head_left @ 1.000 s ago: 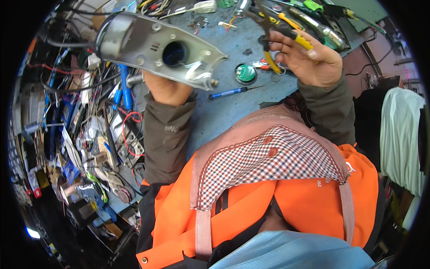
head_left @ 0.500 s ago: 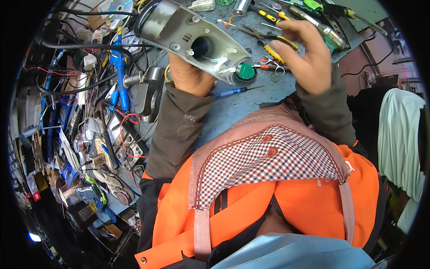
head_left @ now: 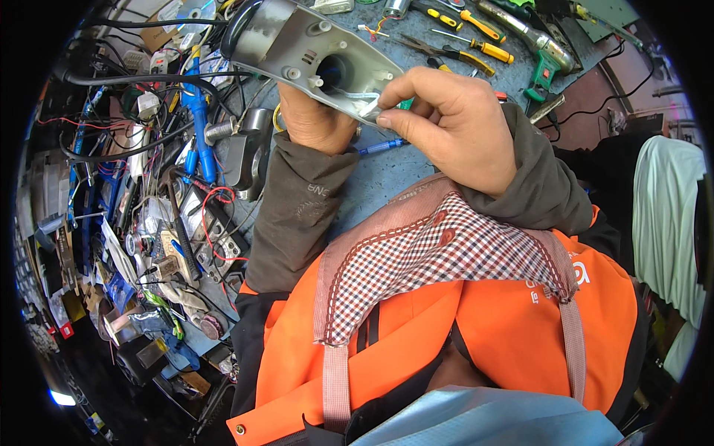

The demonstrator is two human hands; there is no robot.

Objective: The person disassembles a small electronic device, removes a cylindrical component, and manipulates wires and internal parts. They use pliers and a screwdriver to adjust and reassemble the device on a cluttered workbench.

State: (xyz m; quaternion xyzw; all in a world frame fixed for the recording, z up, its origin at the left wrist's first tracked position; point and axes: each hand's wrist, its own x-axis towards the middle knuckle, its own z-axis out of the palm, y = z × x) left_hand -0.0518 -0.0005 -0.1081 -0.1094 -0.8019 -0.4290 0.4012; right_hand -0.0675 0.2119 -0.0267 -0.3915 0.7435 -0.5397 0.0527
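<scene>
A grey plastic housing (head_left: 294,52), hollow side facing up, is held above the bench. My left hand (head_left: 316,126) supports it from beneath, its fingers hidden behind the shell. Inside the housing are screw posts and a round dark opening (head_left: 335,73). A whitish wire bundle (head_left: 363,95) runs from that opening toward the housing's right end. My right hand (head_left: 465,123) is at that end, thumb and forefinger pinched together beside the wires. What sits between those fingertips is too small to make out. A green round part (head_left: 405,104) shows partly behind my right fingers.
A blue-handled screwdriver (head_left: 383,146) lies just below the housing. Beyond are pliers (head_left: 468,59), a yellow screwdriver (head_left: 493,51) and a green-handled heat tool (head_left: 544,70). Cables, a blue clamp-like tool (head_left: 198,111) and a grey metal part (head_left: 249,152) crowd the left.
My right hand has come down and left from the tools to the housing's right end, its fingers closing into a pinch. The green part is now mostly covered. My left hand has barely moved.
</scene>
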